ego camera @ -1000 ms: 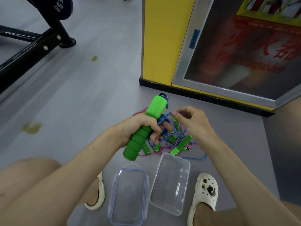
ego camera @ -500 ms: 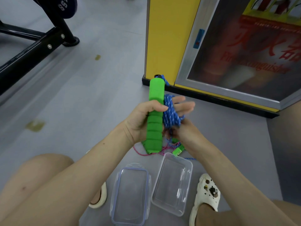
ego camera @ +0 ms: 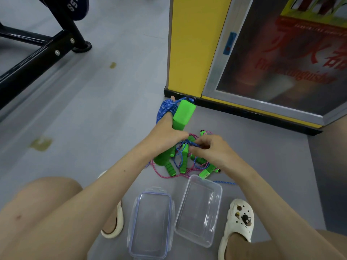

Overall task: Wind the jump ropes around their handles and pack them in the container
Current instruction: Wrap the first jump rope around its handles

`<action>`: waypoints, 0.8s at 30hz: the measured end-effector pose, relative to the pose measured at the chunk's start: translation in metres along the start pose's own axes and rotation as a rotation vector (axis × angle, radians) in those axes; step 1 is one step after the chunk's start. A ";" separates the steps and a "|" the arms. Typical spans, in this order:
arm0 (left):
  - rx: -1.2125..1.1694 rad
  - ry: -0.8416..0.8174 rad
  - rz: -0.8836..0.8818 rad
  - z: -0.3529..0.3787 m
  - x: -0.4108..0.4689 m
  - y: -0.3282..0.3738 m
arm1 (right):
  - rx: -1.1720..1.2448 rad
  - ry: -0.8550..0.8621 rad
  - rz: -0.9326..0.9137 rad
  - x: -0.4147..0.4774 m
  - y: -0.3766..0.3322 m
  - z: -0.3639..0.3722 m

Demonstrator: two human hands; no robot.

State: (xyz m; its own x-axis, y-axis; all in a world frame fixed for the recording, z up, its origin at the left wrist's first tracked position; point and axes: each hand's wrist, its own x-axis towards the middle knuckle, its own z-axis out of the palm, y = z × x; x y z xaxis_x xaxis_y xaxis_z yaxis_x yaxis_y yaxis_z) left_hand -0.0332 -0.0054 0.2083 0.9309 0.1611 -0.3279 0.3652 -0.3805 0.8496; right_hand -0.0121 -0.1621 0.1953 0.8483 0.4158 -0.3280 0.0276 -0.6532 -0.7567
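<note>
Even daylight, blurred, bowed edges

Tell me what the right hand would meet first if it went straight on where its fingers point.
Most likely the left hand, gripping the green handle: the right hand, pinching the blue rope, points leftward at it. Depth is unclear.

Green handle [ego camera: 183, 114], blue speckled rope [ego camera: 166, 108], clear container [ego camera: 199, 209].

Black rack [ego camera: 35, 61] and yellow cabinet [ego camera: 189, 44] stand on grey floor [ego camera: 103, 113].
</note>
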 end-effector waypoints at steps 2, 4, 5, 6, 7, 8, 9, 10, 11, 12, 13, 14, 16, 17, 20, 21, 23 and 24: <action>0.242 0.074 0.134 -0.001 -0.003 -0.002 | 0.028 0.018 0.020 0.000 0.000 -0.004; 0.485 0.165 0.237 -0.001 -0.003 -0.009 | 0.231 0.036 0.074 -0.001 -0.002 -0.009; 0.567 0.212 0.259 -0.003 -0.003 -0.011 | 0.342 0.045 0.102 -0.002 -0.003 -0.011; 0.580 0.242 0.254 -0.004 -0.003 -0.013 | 0.446 0.060 0.119 -0.002 -0.004 -0.013; 0.551 0.251 0.226 -0.007 -0.003 -0.012 | 0.520 0.078 0.123 -0.001 -0.004 -0.015; 0.499 0.237 0.173 -0.009 -0.002 -0.010 | 0.558 0.094 0.117 0.000 -0.004 -0.017; 0.439 0.180 0.089 -0.013 -0.002 -0.007 | 0.574 0.101 0.108 0.001 -0.003 -0.018; 0.338 0.083 -0.013 -0.015 -0.001 -0.005 | 0.584 0.111 0.101 0.000 -0.003 -0.018; 0.180 -0.030 -0.110 -0.018 -0.002 -0.002 | 0.589 0.132 0.094 -0.001 -0.003 -0.019; -0.006 -0.136 -0.180 -0.019 -0.002 -0.001 | 0.601 0.165 0.084 0.000 -0.002 -0.019; -0.154 -0.234 -0.219 -0.020 -0.003 -0.002 | 0.615 0.198 0.069 0.000 0.000 -0.019; -0.259 -0.328 -0.224 -0.022 -0.005 -0.003 | 0.627 0.221 0.054 0.000 0.001 -0.019; -0.365 -0.529 -0.181 -0.023 -0.009 -0.002 | 0.616 0.245 0.026 0.001 0.001 -0.018; -0.397 -0.624 -0.145 -0.022 -0.011 -0.001 | 0.606 0.244 0.011 0.002 0.002 -0.016; -0.552 -0.881 -0.093 -0.017 -0.018 -0.001 | 0.640 0.181 -0.028 0.000 -0.001 -0.008; -0.608 -0.951 -0.078 -0.014 -0.018 -0.003 | 0.693 0.144 -0.031 0.000 -0.002 -0.006; -0.745 -1.010 -0.034 -0.007 -0.019 -0.003 | 0.833 0.071 0.004 -0.001 -0.007 -0.003; -0.840 -0.995 -0.008 -0.005 -0.019 0.000 | 0.869 0.047 0.027 -0.003 -0.010 -0.002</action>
State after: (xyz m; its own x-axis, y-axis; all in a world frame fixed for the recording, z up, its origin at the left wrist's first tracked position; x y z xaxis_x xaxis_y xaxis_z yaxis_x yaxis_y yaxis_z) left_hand -0.0513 -0.0039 0.2163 0.6708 -0.7168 -0.1903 0.5885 0.3584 0.7247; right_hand -0.0134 -0.1584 0.2050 0.8643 0.3682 -0.3426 -0.3898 0.0599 -0.9189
